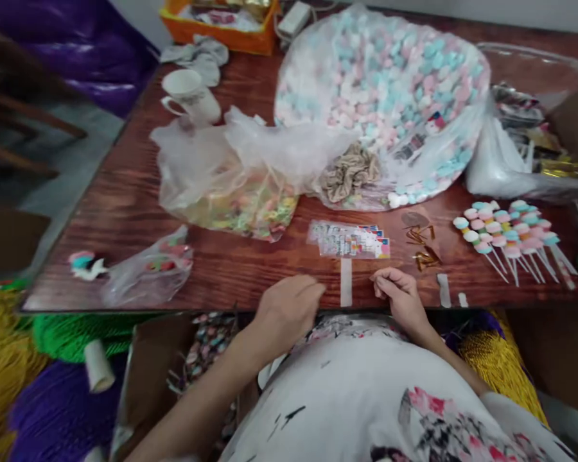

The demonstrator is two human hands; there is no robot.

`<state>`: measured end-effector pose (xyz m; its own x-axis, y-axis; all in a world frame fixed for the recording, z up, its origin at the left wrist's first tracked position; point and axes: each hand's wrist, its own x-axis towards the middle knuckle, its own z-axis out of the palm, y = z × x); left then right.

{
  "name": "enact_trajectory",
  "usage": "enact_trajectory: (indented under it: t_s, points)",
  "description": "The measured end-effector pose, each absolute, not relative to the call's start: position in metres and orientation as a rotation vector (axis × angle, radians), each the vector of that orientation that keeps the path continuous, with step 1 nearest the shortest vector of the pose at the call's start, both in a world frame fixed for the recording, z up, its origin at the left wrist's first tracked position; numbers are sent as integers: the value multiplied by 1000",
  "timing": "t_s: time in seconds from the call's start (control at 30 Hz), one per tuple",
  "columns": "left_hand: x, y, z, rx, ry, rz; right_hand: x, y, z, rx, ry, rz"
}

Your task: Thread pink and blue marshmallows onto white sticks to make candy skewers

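My left hand (289, 308) is closed at the table's front edge, fingers curled under so that anything in them is hidden. Facing it, my right hand (402, 298) is pinched, and whatever sits between its fingertips is too small to name. Between the two hands lies a pale flat strip (346, 282). Just beyond it is a fanned stack of printed clear bags (349, 239). Gold twist ties (426, 258) lie past my right hand. Further right is a cluster of marshmallow skewers (510, 231) in pink, blue and white, on white sticks.
A big clear bag of pastel marshmallows (390, 77) fills the back. Beside it are a bag of colourful candies (255, 205), a white mug (190, 96), an orange box (221, 29) and a clear bin (559, 128). A small plastic bag (149, 269) lies at left.
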<state>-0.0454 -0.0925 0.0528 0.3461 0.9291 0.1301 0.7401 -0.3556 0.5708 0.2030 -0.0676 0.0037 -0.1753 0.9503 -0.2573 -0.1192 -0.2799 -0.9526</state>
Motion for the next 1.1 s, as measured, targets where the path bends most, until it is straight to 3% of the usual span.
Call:
enact_trajectory:
  t_s: [0.13, 0.27, 0.4, 0.57, 0.7, 0.9, 1.1]
  points:
    - [34, -24, 51, 2657, 1342, 103, 220, -77, 19, -1305, -1402, 1162]
    - [55, 9, 31, 2861, 1282, -47, 261, -74, 28, -1391, -1805, 573]
    - [40, 16, 15, 2912, 1300, 152, 329, -68, 20, -1620, -1728, 216]
    - [24, 18, 9, 2802, 1266, 676, 396, -48, 9, -2079, -1577, -233]
    - [25, 18, 12, 2913, 1236, 647, 408, -35, 4, -2310, -1622, -244]
    - [34, 7, 21, 2904, 1356, 284, 417, -30, 36, -1994, -1602, 15]
    - [34, 14, 18, 2713, 1431, 358, 414, 23, 88, -1704, -1599, 138]
